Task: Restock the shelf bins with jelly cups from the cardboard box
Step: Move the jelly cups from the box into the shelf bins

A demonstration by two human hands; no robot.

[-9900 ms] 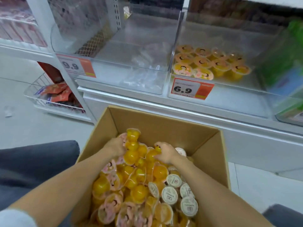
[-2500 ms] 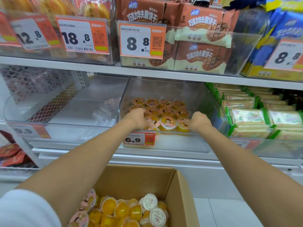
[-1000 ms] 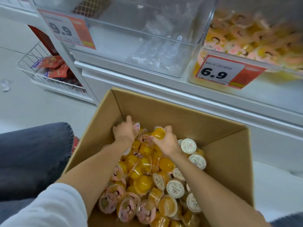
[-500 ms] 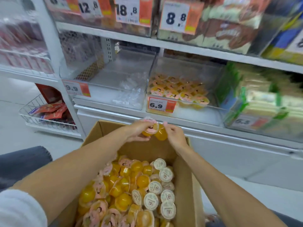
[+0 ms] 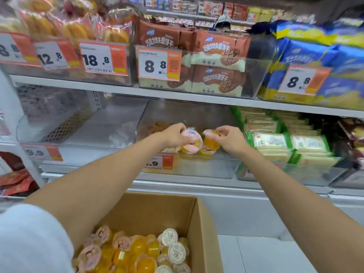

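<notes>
Our left hand [image 5: 173, 134] is curled round a pink-lidded jelly cup [image 5: 192, 141], fingers and thumb gripping its rim. Our right hand [image 5: 229, 137] pinches an orange jelly cup [image 5: 211, 140] by its top edge. We hold the two cups side by side, nearly touching, just above the front part of the clear shelf bin [image 5: 197, 170]. More bin cups [image 5: 205, 152] lie behind the bin's front wall, right under our hands, and others show dimly through its left wall towards the back. An orange price tag [image 5: 159, 162] hangs at the bin's front left corner; our left forearm hides its first digit.

Below the shelf the cardboard box [image 5: 153, 211] stands open, its far wall facing us. A heap of boxed cups [image 5: 137, 253] lies in it, pink lids towards the left side and white lids [image 5: 173, 247] against the right wall. Our white sleeve [image 5: 29, 239] covers the box's near left corner.

On the same shelf, another clear bin [image 5: 98, 123] sits just left of ours with a 9.9 tag [image 5: 41, 152] on its front edge. To the right, green-edged packs [image 5: 285, 140] are stacked in a third bin. The shelf above carries brown biscuit packs [image 5: 216, 62] behind an 8.8 tag [image 5: 158, 64], with blue bags [image 5: 325, 56] at its right end and blurred orange pastries [image 5: 78, 26] at its left
</notes>
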